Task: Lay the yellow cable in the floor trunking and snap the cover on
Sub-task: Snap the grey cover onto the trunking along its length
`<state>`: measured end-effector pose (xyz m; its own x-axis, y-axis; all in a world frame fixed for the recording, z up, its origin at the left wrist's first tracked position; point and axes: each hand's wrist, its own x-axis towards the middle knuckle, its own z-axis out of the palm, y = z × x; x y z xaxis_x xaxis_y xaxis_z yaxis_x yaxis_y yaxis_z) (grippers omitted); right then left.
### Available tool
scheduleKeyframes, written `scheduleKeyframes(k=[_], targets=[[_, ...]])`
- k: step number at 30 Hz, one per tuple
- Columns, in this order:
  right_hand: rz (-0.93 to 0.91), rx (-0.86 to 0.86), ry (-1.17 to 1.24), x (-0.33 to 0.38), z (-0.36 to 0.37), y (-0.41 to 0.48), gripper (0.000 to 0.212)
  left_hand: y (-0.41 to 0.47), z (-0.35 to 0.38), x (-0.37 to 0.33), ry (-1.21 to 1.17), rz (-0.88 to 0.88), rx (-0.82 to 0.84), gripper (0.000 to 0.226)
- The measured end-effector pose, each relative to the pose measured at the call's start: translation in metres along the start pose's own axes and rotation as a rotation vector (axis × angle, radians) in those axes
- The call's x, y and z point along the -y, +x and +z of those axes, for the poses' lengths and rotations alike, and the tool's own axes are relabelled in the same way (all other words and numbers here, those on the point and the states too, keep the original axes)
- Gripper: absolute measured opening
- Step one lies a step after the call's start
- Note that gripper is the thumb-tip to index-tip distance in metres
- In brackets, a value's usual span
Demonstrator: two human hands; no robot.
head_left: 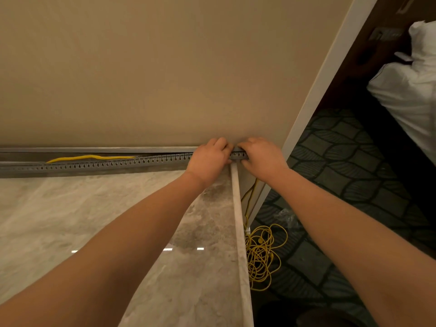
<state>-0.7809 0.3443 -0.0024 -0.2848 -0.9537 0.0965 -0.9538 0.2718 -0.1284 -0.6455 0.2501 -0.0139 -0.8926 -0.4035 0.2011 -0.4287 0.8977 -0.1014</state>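
Beige wall [165,67] is seen filling the upper part of the view, and pale marble floor [70,220] is spread below it on the left. Dark carpet [342,173] with a leaf pattern is laid on the right, past a white door frame [330,74] that slants up along the end of the wall. White bedding [410,90] is piled at the far right edge.

Grey metal trunking [94,165] is run along the foot of the wall, from the left edge to the corner by the frame. Its front wall is pierced by a row of small keyhole slots, and the channel behind it is left uncovered on the left stretch. A pale stone threshold strip [239,232] is set between the marble and the carpet, and its far end is met by the trunking.

The yellow cable [89,157] is shown in two places. A short length is lying inside the open channel on the left, slightly humped. The greater part is heaped in a loose coil [259,256] on the carpet just beside the threshold strip, and from it strands are led up along the frame towards the corner, where they are hidden under the right wrist.

Both hands are placed at the right end of the trunking, close together and almost touching. The left hand [208,159] is curled over the slotted wall, fingers hooked behind its top edge. The right hand [262,156] is closed on the very end of the trunking in the same way.
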Motion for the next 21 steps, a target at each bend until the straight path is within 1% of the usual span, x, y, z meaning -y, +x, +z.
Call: scheduleKeyframes(k=[2,5,11,17,21], targets=[[0.024,0.011,0.003,0.002,-0.004,0.002,0.018,0.000,-0.004,-0.001,0.018,-0.031,0.019,0.033],[0.051,0.036,-0.059,0.006,-0.006,0.007,0.015,0.001,-0.007,-0.002,0.030,-0.065,0.028,0.027],[0.046,0.035,-0.122,0.006,-0.005,0.007,0.015,-0.001,-0.006,-0.004,0.001,-0.068,0.014,0.031],[0.020,-0.048,-0.094,0.003,0.001,0.001,0.020,-0.002,-0.003,-0.002,0.005,-0.019,-0.038,0.032],[-0.010,-0.108,-0.095,-0.001,0.005,-0.001,0.019,-0.003,-0.005,0.002,-0.020,0.007,-0.059,0.029]])
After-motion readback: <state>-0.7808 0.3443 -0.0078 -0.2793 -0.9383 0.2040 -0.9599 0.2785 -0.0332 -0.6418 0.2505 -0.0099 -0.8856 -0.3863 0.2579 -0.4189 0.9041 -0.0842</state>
